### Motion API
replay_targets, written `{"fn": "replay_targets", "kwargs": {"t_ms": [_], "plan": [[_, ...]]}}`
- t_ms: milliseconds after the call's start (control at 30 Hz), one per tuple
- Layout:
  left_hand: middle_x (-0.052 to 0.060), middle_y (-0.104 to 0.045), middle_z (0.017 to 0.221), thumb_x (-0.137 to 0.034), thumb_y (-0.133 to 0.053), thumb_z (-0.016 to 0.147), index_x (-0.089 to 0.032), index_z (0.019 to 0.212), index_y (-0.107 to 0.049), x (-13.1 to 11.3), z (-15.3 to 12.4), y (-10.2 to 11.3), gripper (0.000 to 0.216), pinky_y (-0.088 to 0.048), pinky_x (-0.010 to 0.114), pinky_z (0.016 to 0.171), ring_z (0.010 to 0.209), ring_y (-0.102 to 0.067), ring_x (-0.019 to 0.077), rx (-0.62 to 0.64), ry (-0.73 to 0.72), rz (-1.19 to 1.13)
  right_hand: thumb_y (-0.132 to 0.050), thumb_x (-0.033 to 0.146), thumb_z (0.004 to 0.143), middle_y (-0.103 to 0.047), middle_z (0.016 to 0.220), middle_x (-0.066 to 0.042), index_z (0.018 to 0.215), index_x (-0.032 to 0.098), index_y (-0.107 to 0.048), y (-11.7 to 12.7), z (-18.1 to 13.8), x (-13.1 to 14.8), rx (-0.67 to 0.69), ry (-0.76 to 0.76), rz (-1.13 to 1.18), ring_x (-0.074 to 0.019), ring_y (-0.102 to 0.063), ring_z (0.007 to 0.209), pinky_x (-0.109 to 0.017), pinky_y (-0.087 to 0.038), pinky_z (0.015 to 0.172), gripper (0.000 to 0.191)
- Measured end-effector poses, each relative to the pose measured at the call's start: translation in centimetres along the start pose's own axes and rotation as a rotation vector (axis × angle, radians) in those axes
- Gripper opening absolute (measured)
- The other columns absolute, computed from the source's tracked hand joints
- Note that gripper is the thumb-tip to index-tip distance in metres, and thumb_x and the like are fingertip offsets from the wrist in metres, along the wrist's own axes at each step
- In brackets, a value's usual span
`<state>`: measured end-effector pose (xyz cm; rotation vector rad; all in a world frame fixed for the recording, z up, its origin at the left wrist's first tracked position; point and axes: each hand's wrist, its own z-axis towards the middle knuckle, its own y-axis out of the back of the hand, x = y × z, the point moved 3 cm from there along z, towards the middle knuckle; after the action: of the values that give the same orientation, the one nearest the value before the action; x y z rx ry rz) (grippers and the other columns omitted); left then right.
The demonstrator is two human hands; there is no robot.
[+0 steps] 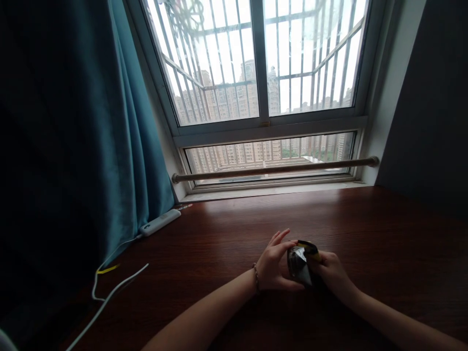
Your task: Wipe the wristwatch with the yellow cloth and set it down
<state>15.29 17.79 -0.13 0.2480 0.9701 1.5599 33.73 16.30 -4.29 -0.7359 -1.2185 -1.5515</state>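
My right hand (329,273) is closed round the right side of a small black and yellow packet-like thing (306,253) with a shiny silvery inner or front face. Its exact kind is too dark to make out. On the left side, my left hand (273,265) curves about the same thing, index finger at its top edge and thumb below, while the other fingers stick up and apart. A beaded bracelet (255,278) circles the left wrist. Both hands are just above the dark reddish-brown wooden surface (219,234).
A white power strip (161,223) lies at the left by a blue curtain (135,161). White cable (109,296) and a yellow strip (108,268) are nearer me. Beyond the surface is a barred window (219,97), with a horizontal rail (274,170) across its lower part.
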Motion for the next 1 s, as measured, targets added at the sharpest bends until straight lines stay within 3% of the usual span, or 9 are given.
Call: {"fn": "replay_targets", "kwargs": {"t_ms": [167,267,433,533,700,800,900,1000], "plan": [[0.019,-0.055,0.127,-0.064,-0.071,0.053,-0.013,0.125,-0.044,-0.7,0.2,0.2,0.093,-0.024,0.058,0.109,0.133,-0.034,0.0361,0.083,-0.033,-0.002,-0.056,0.028,0.074,-0.062,0.075,-0.006,0.079,0.012,-0.064,-0.2,0.1,0.4,0.098,0.04,0.0,-0.021,-0.053,0.067,-0.029,-0.038,0.063,0.018],[0.018,-0.052,0.13,-0.067,-0.069,0.054,-0.014,0.128,-0.039,-1.2,0.3,-0.1,0.096,-0.025,0.056,0.11,0.133,-0.034,0.0357,0.114,-0.117,0.063,-0.054,0.018,0.07,-0.063,0.085,-0.005,0.091,0.013,-0.063,-0.4,0.1,1.0,0.162,0.103,0.035,-0.021,-0.054,0.077,-0.029,-0.04,0.071,0.024],[0.021,-0.04,0.138,-0.072,-0.066,0.054,-0.013,0.137,-0.021,-1.4,0.3,-0.6,0.111,-0.026,0.054,0.11,0.132,-0.033,0.0344,0.115,-0.171,0.13,-0.051,0.022,0.073,-0.06,0.081,-0.006,0.085,0.012,-0.061,-0.6,0.0,1.3,0.128,0.13,0.043,-0.0203,-0.053,0.074,-0.029,-0.04,0.07,0.018],[0.023,-0.036,0.139,-0.072,-0.066,0.054,-0.014,0.14,-0.011,-1.3,0.1,-0.9,0.118,-0.029,0.052,0.109,0.13,-0.036,0.0335,0.043,-0.255,0.176,-0.05,0.027,0.073,-0.06,0.076,-0.006,0.077,0.012,-0.06,-0.4,0.0,0.9,0.057,0.081,0.021,-0.0212,-0.052,0.07,-0.029,-0.039,0.065,0.018],[0.018,-0.033,0.143,-0.05,-0.056,0.08,-0.021,0.139,-0.02,-0.6,-0.2,-1.6,0.075,-0.03,0.049,0.107,0.133,-0.033,0.029,0.009,-0.287,0.274,-0.05,0.035,0.07,-0.057,0.064,-0.007,0.063,0.012,-0.058,0.4,0.3,0.2,-0.043,-0.013,-0.02,-0.0217,-0.05,0.062,-0.03,-0.036,0.057,0.026],[0.015,-0.038,0.142,-0.049,-0.047,0.087,-0.024,0.137,-0.026,-0.3,-0.4,-1.4,0.06,-0.028,0.047,0.108,0.132,-0.035,0.0253,0.005,-0.267,0.262,-0.051,0.037,0.069,-0.057,0.062,-0.006,0.061,0.012,-0.058,0.4,0.3,0.3,-0.041,-0.024,-0.028,-0.0216,-0.049,0.061,-0.029,-0.035,0.057,0.027],[0.014,-0.044,0.14,-0.055,-0.047,0.085,-0.023,0.136,-0.03,-0.3,-0.4,-1.0,0.062,-0.026,0.043,0.109,0.13,-0.04,0.023,0.005,-0.229,0.241,-0.051,0.036,0.068,-0.057,0.063,-0.006,0.062,0.012,-0.058,0.2,0.3,0.4,-0.027,-0.026,-0.028,-0.0216,-0.05,0.061,-0.029,-0.035,0.056,0.027],[0.014,-0.05,0.135,-0.061,-0.057,0.075,-0.019,0.137,-0.03,-0.4,-0.2,-0.6,0.079,-0.029,0.038,0.109,0.125,-0.046,0.0219,0.004,-0.181,0.209,-0.05,0.032,0.066,-0.058,0.065,-0.006,0.065,0.012,-0.059,0.0,0.3,0.4,-0.004,-0.025,-0.026,-0.022,-0.052,0.063,-0.029,-0.036,0.058,0.022]]}}
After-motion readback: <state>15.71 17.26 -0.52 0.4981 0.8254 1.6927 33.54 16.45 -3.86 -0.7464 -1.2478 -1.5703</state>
